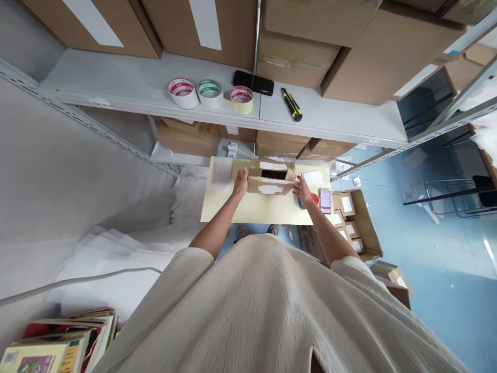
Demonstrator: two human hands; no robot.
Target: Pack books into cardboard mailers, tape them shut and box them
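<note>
A small cardboard box with white labels and a dark opening on top is over the pale yellow table. My left hand grips its left end, fingers closed against the side. At the other end, my right hand holds the right edge with bent fingers. Beneath and beside my right wrist lie a red tape roll and a blue tape roll, both partly covered. A phone with a lit screen lies to their right, and white paper slips sit behind it.
Above the table, a grey shelf carries several tape rolls, a black phone-like object, a yellow-black utility knife and large cartons. An open carton of small boxes stands right. Books are stacked lower left.
</note>
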